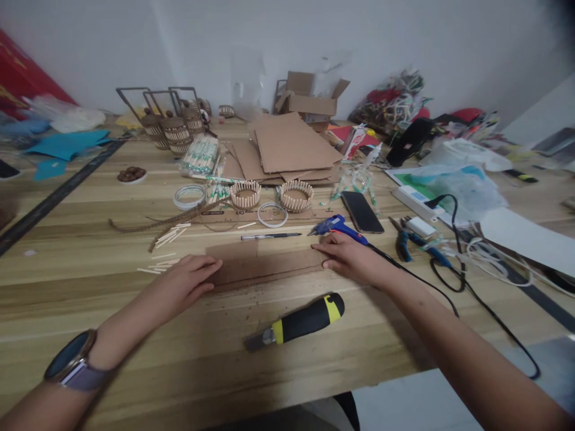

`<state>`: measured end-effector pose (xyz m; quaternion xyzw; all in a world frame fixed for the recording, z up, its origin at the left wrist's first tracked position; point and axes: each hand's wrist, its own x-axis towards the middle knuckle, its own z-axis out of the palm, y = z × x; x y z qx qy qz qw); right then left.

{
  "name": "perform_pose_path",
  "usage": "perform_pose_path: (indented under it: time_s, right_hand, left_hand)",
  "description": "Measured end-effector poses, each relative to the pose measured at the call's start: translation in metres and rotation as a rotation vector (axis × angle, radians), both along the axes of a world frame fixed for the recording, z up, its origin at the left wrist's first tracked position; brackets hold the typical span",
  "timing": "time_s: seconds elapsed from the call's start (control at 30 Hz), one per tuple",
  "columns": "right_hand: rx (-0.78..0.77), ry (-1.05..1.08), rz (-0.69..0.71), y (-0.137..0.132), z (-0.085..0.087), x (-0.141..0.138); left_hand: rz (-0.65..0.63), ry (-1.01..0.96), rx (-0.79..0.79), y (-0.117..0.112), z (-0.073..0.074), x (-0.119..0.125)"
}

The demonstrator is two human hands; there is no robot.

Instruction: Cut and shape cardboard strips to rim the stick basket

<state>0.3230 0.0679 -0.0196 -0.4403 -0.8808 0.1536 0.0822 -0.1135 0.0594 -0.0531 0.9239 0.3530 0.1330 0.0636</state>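
Note:
A long brown cardboard strip (269, 267) lies across the wooden table in front of me, a dark line running along its near edge. My left hand (194, 276) has its fingers closed on the strip's left end. At the other end, my right hand (344, 256) pinches the strip between thumb and fingers. A black and yellow utility knife (303, 320) rests closer to me, blade pointing left. Just beyond the strip are a pen (271, 236) and a blue glue gun (338, 227), the latter close to my right hand.
Two round stick-walled baskets (296, 196) stand behind a white ring (272, 215). Cardboard sheets (294, 143) are stacked farther back. A phone (362, 212), pliers (417, 242) and black cable (487, 311) lie right. Loose sticks (168, 236) are scattered left.

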Motion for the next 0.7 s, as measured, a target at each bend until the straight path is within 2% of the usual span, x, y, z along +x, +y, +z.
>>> perform_pose_path:
  time_s: [0.3, 0.7]
  right_hand:
    - [-0.039, -0.050, -0.006, 0.005, 0.004, -0.002]
    - [-0.011, -0.131, 0.007, 0.007, 0.012, -0.006]
  left_hand:
    - [-0.007, -0.010, 0.023, -0.003, 0.001, 0.001]
    - [-0.014, 0.029, 0.044, -0.003, 0.001, 0.003]
